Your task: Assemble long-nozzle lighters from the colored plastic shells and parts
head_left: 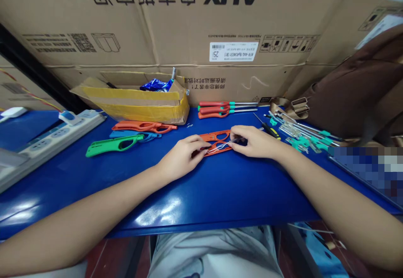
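Two orange lighter shell halves [209, 136] lie on the blue table in front of me, partly covered by my fingers. Thin whitish wires [217, 147] stretch over the nearer half, between my two hands. My left hand [181, 157] is closed in a pinch at their left end; a dark bit shows by its fingertips, too small to name. From the other side, my right hand [253, 141] pinches the wires' right end along with a thin metal piece. Behind the shells lie several red lighters with metal tubes [215, 109].
Green, blue and orange shells [113, 144] lie left, before a yellow-taped box [135, 106]. A power strip [56, 139] runs along the left edge. Right are a screwdriver [271, 131], metal tubes with green parts [302, 135] and a brown bag [355, 89]. A large carton [176, 30] stands behind.
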A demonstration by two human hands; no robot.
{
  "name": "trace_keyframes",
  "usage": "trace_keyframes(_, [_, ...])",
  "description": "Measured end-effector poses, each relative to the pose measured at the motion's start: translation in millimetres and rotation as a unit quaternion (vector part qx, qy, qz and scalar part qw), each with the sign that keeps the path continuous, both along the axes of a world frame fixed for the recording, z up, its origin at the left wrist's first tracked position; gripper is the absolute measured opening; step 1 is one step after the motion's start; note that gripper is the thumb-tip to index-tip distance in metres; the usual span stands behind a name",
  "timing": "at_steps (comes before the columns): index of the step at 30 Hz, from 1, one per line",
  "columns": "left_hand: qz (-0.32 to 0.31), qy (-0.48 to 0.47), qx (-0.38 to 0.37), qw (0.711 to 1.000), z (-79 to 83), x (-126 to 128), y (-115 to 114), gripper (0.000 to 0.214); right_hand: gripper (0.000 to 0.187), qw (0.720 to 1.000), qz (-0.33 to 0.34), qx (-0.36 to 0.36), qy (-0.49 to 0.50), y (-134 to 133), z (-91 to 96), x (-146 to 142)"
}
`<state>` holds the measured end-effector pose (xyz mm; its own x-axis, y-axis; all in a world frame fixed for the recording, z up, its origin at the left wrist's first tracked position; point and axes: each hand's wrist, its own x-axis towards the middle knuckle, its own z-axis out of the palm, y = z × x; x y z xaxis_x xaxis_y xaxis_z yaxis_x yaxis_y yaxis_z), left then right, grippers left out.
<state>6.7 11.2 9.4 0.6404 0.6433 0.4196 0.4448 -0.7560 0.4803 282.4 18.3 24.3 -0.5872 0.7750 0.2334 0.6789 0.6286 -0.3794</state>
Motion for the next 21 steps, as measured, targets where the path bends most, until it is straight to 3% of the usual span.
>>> trace_keyframes(14, [0.004,0.039,-0.017,0.999,3.5,-2.2,3.1,0.023,0.013,1.0,0.019,-0.021,-0.004,1.4,0.6,3.8])
trace_keyframes(21, [0.028,0.019,-0.038,0.999,1.5,-2.6,4.5,0.023,0.012,0.998,0.004,0.011,0.057,-2.0,4.1,-2.6])
